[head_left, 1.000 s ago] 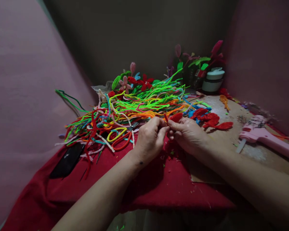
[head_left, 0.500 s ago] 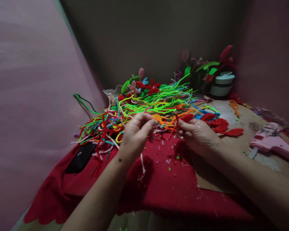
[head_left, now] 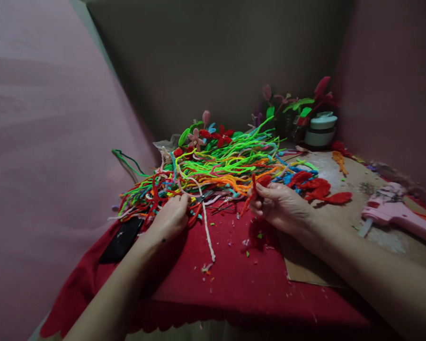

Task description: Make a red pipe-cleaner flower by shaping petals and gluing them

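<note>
Right hand pinching a red pipe-cleaner piece, left hand in the pile

The right hand (head_left: pixel 279 203) has its fingers closed on a red pipe-cleaner piece (head_left: pixel 254 186), held upright over the red cloth (head_left: pixel 241 274). The left hand (head_left: pixel 170 218) rests curled at the near edge of the pipe-cleaner pile (head_left: pixel 216 166); whether it grips a strand I cannot tell. A white strand (head_left: pixel 208 232) trails toward the near side. Best to draw one strand out slowly, so the tangle does not follow. Red petals (head_left: pixel 323 189) lie right, a pink glue gun (head_left: pixel 397 210) farther right.

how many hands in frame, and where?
2. The left hand rests on the near edge of the pipe-cleaner pile. The right hand pinches a red pipe cleaner above the red cloth. None appear hidden.
</note>
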Available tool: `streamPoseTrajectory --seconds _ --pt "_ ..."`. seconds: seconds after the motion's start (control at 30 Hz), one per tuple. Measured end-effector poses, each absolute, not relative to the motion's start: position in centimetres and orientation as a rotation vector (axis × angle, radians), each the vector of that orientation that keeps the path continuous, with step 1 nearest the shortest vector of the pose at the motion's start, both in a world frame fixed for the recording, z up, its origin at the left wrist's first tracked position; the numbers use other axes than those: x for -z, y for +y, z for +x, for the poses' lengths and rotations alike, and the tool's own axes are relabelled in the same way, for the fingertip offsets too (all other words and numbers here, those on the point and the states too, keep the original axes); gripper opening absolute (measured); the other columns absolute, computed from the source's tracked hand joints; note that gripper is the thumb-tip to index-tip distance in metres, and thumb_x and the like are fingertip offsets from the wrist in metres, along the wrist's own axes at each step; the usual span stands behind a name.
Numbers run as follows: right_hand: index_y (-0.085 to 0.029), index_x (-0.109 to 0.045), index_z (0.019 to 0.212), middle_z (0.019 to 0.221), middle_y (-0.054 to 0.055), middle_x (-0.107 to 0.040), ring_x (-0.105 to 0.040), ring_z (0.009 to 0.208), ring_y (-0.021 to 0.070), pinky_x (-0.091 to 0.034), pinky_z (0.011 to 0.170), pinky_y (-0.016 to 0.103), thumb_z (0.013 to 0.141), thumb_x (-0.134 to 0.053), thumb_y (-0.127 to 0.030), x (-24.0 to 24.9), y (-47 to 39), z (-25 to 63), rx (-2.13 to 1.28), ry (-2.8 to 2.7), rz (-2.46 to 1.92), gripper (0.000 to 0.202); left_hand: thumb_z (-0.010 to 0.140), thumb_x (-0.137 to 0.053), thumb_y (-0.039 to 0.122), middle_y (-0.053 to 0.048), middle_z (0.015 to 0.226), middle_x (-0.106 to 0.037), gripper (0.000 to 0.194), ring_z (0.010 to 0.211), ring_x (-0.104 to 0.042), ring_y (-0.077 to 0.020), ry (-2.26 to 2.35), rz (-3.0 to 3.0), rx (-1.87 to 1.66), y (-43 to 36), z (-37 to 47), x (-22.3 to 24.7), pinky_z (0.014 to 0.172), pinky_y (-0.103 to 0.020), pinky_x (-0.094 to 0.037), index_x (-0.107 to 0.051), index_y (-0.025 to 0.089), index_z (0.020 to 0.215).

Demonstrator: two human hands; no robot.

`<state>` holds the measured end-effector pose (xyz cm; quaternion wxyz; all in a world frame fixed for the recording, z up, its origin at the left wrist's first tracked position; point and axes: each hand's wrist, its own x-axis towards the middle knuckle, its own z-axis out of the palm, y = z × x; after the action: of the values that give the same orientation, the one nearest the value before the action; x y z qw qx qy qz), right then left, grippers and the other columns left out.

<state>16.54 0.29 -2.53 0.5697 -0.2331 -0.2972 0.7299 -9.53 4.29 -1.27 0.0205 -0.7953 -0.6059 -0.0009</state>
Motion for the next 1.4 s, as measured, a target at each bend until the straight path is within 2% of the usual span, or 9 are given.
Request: streamPoseTrajectory --seconds 0.13,0.33,0.6,0.73,0.83,1.0,1.17,1.4 --pt "-0.013 -0.060 0.061 0.058 -0.001 -0.056 -0.045 0.048 0.0076 -0.032 0.044 0.022 0.062 -0.075 -0.022 2.3 0.1 16.6 -1.729 -0.708 -0.519 0.018 0.077 -0.040 0.014 -0.006 0.085 -0.059 0.016 0.077 -0.054 -0.0179 -1.869 -2.529 0.034 3.4 -10.6 0.2 0.066 -0.027 -0.037 -0.050 0.018 0.089" --pt "-0.013 -0.061 0.061 0.056 -0.001 -0.055 -0.044 0.048 0.0076 -0.032 0.044 0.022 0.061 -0.075 -0.023 2.0 -0.1 16.7 -1.758 -0.703 -0.513 0.017 0.082 -0.041 0.030 -0.005 0.079 -0.059 0.015 0.067 -0.055 -0.0180 -1.836 -2.474 -0.188 2.3 -10.5 -1.3 0.057 -0.026 -0.033 -0.046 0.019 0.089" --pt "-0.014 -0.058 0.061 0.057 -0.002 -0.056 -0.045 0.047 0.0081 -0.031 0.044 0.023 0.059 -0.075 -0.020 2.0 -0.1 16.6 -1.743 -0.691 -0.525 0.017 0.084 -0.032 0.017 -0.014 0.083 -0.062 0.018 0.074 -0.058 -0.0237 -1.581 -2.355 -0.370 1.5 -10.7 -1.3 0.064 -0.031 -0.037 -0.050 0.014 0.085" --pt "-0.014 -0.058 0.063 0.057 -0.002 -0.056 -0.046 0.047 0.0079 -0.031 0.044 0.023 0.059 -0.075 -0.020 2.2 -0.1 16.6 -1.731 -0.681 -0.553 0.018 0.082 -0.036 0.020 -0.012 0.077 -0.061 0.016 0.070 -0.057 -0.0233 -1.588 -2.372 -0.288 0.8 -10.7 -2.4 0.063 -0.031 -0.038 -0.052 0.016 0.082" --pt "-0.014 -0.057 0.064 0.056 -0.003 -0.055 -0.046 0.047 0.0078 -0.031 0.044 0.022 0.058 -0.076 -0.020 2.3 0.0 16.6 -1.719 -0.676 -0.551 0.020 0.083 -0.039 0.026 -0.006 0.078 -0.061 0.016 0.068 -0.056 -0.0185 -1.667 -2.557 -0.080 0.4 -10.8 -3.1 0.061 -0.027 -0.039 -0.052 0.018 0.084" --pt "-0.015 -0.056 0.061 0.053 -0.004 -0.052 -0.045 0.046 0.0073 -0.030 0.043 0.021 0.056 -0.077 -0.018 2.0 -0.2 16.4 -1.722 -0.662 -0.548 0.022 0.083 -0.040 0.020 -0.007 0.098 -0.062 0.020 0.085 -0.056 -0.0176 -1.429 -2.659 0.350 -0.4 -9.6 -2.3 0.078 -0.029 -0.044 -0.051 0.019 0.099" --pt "-0.013 -0.057 0.058 0.052 -0.002 -0.053 -0.043 0.045 0.0070 -0.031 0.042 0.021 0.059 -0.075 -0.019 1.9 -0.4 16.5 -1.791 -0.701 -0.536 0.019 0.078 -0.045 0.011 -0.009 0.103 -0.061 0.030 0.095 -0.054 -0.0209 -1.112 -2.636 0.301 -1.5 -7.4 -1.9 0.083 -0.033 -0.044 -0.051 0.017 0.107" --pt "-0.013 -0.055 0.052 0.042 -0.003 -0.048 -0.043 0.040 0.0068 -0.031 0.039 0.020 0.059 -0.074 -0.017 2.0 -0.4 16.5 -1.882 -0.663 -0.521 0.021 0.081 -0.047 0.013 -0.009 0.094 -0.065 0.027 0.083 -0.056 -0.0210 -1.001 -2.577 0.255 -1.7 -7.1 -1.5 0.075 -0.032 -0.044 -0.051 0.013 0.107"
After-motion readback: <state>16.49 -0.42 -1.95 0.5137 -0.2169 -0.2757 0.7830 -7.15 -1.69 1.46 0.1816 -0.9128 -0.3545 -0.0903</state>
